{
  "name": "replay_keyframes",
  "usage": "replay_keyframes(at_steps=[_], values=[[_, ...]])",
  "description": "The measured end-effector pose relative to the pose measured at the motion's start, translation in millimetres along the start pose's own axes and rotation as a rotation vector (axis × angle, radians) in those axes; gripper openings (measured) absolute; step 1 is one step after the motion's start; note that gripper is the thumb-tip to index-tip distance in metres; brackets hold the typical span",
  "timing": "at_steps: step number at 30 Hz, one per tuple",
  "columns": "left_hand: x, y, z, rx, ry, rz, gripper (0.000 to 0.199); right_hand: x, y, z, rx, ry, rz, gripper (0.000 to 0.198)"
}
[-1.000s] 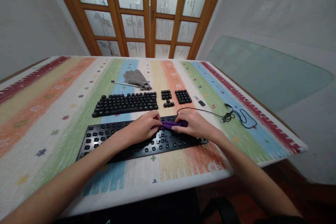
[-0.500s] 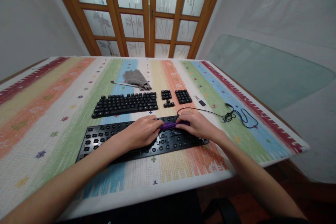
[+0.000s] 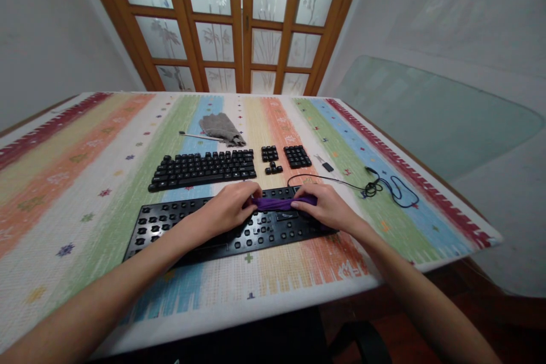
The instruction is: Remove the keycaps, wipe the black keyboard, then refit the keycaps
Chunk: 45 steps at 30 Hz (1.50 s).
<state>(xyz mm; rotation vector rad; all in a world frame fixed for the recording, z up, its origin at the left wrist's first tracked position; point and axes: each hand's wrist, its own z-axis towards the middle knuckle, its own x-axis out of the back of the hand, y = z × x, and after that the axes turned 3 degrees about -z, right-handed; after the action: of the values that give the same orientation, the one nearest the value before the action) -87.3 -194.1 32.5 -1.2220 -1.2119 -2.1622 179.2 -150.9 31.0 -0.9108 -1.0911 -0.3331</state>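
Note:
Between my two hands a purple cloth (image 3: 274, 205) is stretched in a narrow strip across a black keyboard (image 3: 239, 243) stripped of its keycaps. My left hand (image 3: 236, 203) pinches the cloth's left end, over the middle of the keyboard. The other end is held by my right hand (image 3: 323, 203), closed near the keyboard's right side. Bare switches show at the left of the board. Part of the board is hidden under my hands and forearms.
Black keycaps (image 3: 205, 168) lie grouped in keyboard order behind the board, with a number pad group (image 3: 297, 156) at right. Beyond are a grey cloth (image 3: 222, 127) and a thin brush (image 3: 200, 136). A keycap puller (image 3: 327, 166) and a coiled cable (image 3: 373, 189) lie to the right.
My hands have moved slightly apart, the left one leftward and the right one rightward. More of the purple cloth shows between them.

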Motion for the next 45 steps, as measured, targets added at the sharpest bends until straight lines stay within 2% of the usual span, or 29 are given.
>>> replay_keyframes(at_steps=[4,9,13,27,41,45], values=[[0.5,1.3,2.4,0.06,-0.021,0.047,0.002,-0.5,1.5,-0.8,-0.021,-0.007,-0.015,0.007],[1.4,4.5,-4.4,-0.06,-0.078,0.114,0.018,-2.1,7.2,-2.6,-0.048,-0.002,-0.043,0.008],[3.9,6.8,-11.4,-0.095,-0.11,0.179,0.021,-3.1,9.7,-4.6,-0.062,0.012,-0.038,0.009],[1.1,13.8,-11.7,-0.177,-0.072,0.317,0.029,3.5,21.7,-6.8,-0.129,0.018,0.061,0.025],[-2.1,12.3,-14.7,-0.181,-0.07,0.352,0.035,7.3,34.0,-4.9,-0.121,-0.021,0.166,0.026],[-3.2,12.7,-16.2,-0.224,-0.072,0.364,0.035,7.2,34.1,-5.8,-0.119,-0.018,0.161,0.026]])
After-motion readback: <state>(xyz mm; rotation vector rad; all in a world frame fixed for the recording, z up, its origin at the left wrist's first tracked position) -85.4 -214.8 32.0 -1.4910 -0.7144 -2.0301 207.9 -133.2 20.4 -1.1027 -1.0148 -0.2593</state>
